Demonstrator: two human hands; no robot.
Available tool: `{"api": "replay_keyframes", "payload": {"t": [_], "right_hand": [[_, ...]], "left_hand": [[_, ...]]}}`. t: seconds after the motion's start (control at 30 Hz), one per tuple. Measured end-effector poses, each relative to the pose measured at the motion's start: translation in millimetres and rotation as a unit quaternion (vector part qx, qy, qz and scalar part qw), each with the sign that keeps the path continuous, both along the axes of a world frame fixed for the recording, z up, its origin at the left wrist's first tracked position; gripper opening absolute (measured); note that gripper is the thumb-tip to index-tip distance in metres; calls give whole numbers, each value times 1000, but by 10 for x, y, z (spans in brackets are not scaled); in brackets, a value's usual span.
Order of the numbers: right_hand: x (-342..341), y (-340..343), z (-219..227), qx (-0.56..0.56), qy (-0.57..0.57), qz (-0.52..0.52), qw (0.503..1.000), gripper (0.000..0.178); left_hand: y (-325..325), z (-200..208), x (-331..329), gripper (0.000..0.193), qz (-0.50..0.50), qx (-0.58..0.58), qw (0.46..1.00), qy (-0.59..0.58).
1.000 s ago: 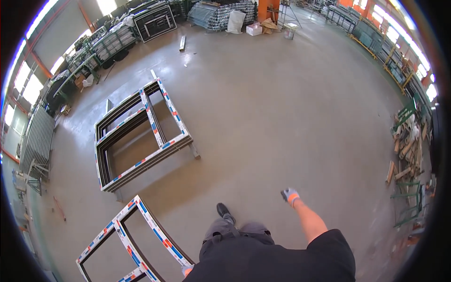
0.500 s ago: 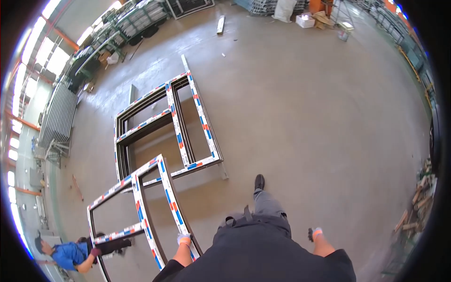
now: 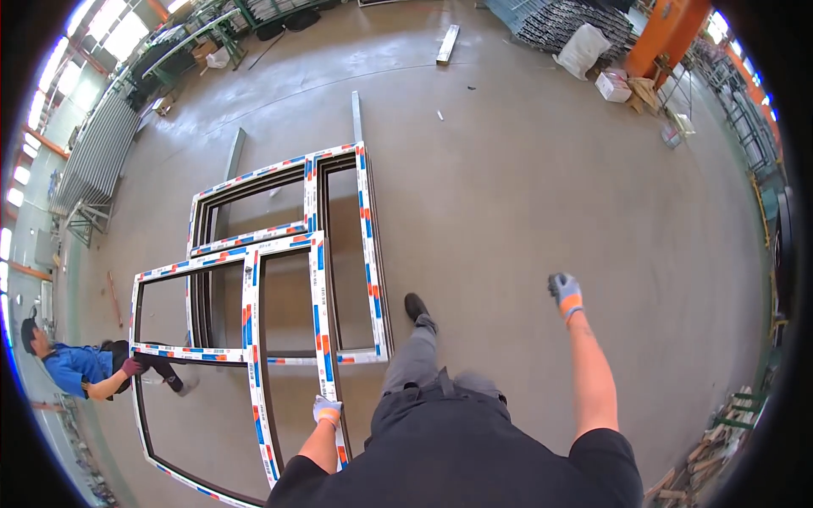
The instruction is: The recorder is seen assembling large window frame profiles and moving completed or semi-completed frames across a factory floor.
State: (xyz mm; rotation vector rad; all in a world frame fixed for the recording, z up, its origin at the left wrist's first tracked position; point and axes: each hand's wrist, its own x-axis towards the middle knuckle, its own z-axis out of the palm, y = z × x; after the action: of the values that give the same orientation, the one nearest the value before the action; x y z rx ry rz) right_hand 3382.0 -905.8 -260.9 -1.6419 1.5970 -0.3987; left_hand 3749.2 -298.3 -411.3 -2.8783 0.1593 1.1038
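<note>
My left hand (image 3: 328, 411), in a grey and orange glove, is closed round the right side bar of a window frame (image 3: 323, 339) wrapped in white, blue and red protective film. The raised frame has a crossbar and an upright divider. It overlaps the near part of a stack of similar window frames (image 3: 370, 254) lying beyond it. My right hand (image 3: 566, 294), gloved alike, is out to the right over the floor, fingers curled in and nothing seen in them. A co-worker's dark red gloved hand (image 3: 130, 367) holds the raised frame's left side.
The co-worker (image 3: 76, 370) in blue walks at the left. Two grey bars (image 3: 357, 118) stick out beyond the stack. A short bar (image 3: 448, 44) lies farther off. An orange column (image 3: 669, 38), a white sack (image 3: 583, 51) and boxes stand far right; wood pieces (image 3: 703, 461) lie near right.
The raised window frame has moved forward with my left hand and the co-worker, and now overlaps the stack more. My right arm has swung forward. My other foot is now in front.
</note>
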Motion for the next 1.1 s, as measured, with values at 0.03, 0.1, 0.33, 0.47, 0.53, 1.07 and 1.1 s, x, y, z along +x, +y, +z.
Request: {"api": "replay_keyframes", "payload": {"t": [0.03, 0.1, 0.33, 0.47, 0.53, 1.07, 1.1], "right_hand": [[232, 54, -150, 41, -26, -13, 999, 25], [510, 260, -737, 109, -20, 0, 994, 26], [2392, 1014, -1278, 126, 211, 514, 822, 32], [2229, 1998, -1041, 297, 209, 446, 818, 38], [2070, 2338, -871, 305, 244, 458, 798, 38], [1103, 2857, 448, 592, 40, 78, 801, 26], [1160, 2736, 514, 592, 50, 89, 799, 26]], "left_hand": [[-182, -54, 84, 67, -3, 5, 1000, 7], [-581, -150, 216, 67, -12, -12, 1000, 18], [-1976, -936, 601, 94, -28, -35, 999, 20], [-2135, -615, 394, 94, -28, -40, 996, 69], [-2249, -502, 427, 93, -29, -48, 997, 58], [-2345, -106, 136, 94, 31, -25, 994, 98], [-2466, -9, 128, 88, 19, -27, 997, 67]]}}
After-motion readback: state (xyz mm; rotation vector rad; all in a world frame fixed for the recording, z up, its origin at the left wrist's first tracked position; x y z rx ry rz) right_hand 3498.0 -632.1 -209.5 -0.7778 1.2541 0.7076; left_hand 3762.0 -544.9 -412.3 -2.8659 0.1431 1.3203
